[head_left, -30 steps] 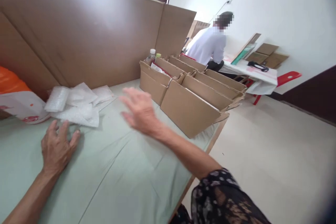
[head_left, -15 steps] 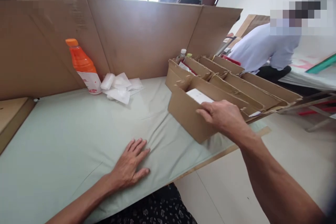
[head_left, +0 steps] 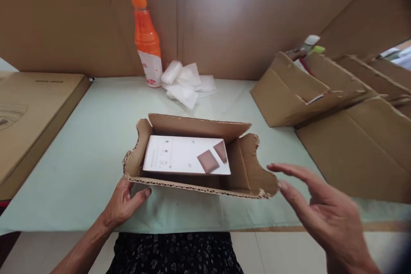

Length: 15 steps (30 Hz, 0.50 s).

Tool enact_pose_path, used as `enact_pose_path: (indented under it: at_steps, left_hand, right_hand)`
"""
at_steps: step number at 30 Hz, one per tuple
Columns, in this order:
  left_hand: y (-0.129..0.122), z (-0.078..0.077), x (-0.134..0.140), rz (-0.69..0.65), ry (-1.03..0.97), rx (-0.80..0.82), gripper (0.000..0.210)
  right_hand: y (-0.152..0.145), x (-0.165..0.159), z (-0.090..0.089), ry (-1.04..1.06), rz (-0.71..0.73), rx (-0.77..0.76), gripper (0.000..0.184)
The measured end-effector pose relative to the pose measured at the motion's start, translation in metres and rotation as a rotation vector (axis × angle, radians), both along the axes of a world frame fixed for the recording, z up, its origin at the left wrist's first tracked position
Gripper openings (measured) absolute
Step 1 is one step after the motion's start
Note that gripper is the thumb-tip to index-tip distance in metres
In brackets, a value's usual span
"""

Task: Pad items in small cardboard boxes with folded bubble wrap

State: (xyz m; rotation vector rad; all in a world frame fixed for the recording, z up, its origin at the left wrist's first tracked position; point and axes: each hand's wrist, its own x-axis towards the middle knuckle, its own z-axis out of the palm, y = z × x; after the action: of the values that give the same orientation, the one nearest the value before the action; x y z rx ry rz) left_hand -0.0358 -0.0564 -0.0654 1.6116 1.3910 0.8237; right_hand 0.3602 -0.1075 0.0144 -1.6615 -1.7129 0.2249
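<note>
In front of me an open-topped cardboard box (head_left: 199, 185) with scooped ends sits on the pale green cloth. Inside it lies a white carton (head_left: 180, 154) printed with brown squares. My left hand (head_left: 123, 205) is at the box's near left corner, thumb stretched out along the front. Its other fingers are partly hidden by the corner. Beside the right end, my right hand (head_left: 324, 209) is open, with thumb and forefinger spread. The thumb tip is at the box's right corner; whether it touches cannot be told.
Several more cardboard boxes (head_left: 362, 145) stand at the right, one with bottles inside. An orange bottle (head_left: 147, 47) and crumpled white wrappers (head_left: 186, 81) are at the back against a cardboard screen (head_left: 218, 21). A large flat carton (head_left: 41, 115) lies at the left.
The box with the white carton has come from the group at the right to in front of me. My right hand has loosened from it. My left hand has moved to its left corner.
</note>
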Motion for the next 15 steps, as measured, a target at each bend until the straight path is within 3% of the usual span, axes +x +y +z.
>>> enact_pose_path:
  at_steps: [3,6,11,15]
  left_hand:
    - [-0.001,-0.006,0.005,0.035,0.003,0.001,0.058]
    - [-0.004,-0.014,0.014,0.038,0.009,0.009,0.057]
    - [-0.003,-0.032,0.013,0.167,-0.060,0.042,0.062]
    - [0.036,-0.036,-0.025,0.408,-0.202,0.062,0.061]
  right_hand:
    - [0.003,-0.007,-0.034,0.024,0.181,-0.188,0.025]
    - [0.001,-0.023,-0.051,0.024,0.216,-0.314,0.024]
    - [0.020,-0.052,-0.044,0.020,0.251,-0.259,0.030]
    - [0.076,-0.096,-0.035,0.109,0.368,-0.207,0.048]
